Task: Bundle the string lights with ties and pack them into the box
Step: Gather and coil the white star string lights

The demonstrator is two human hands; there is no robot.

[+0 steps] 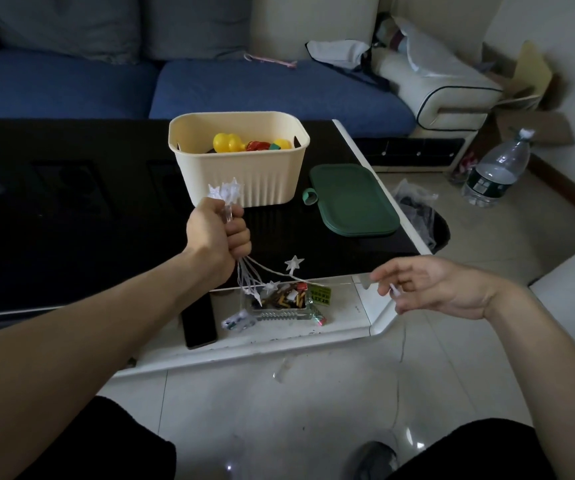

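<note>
Mostly string lights (224,194) in left hand (217,233)

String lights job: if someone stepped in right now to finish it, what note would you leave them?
Left hand: grips a gathered bunch of the string lights, stars poking out above the fist.
Right hand: pinches the loose wire, which stretches across from the bunch and trails down to the floor.
Box: open on the table, toys inside; green lid beside it.
Done: part gathered.
Left: gather the rest, tie, pack. No tie visible.
</note>
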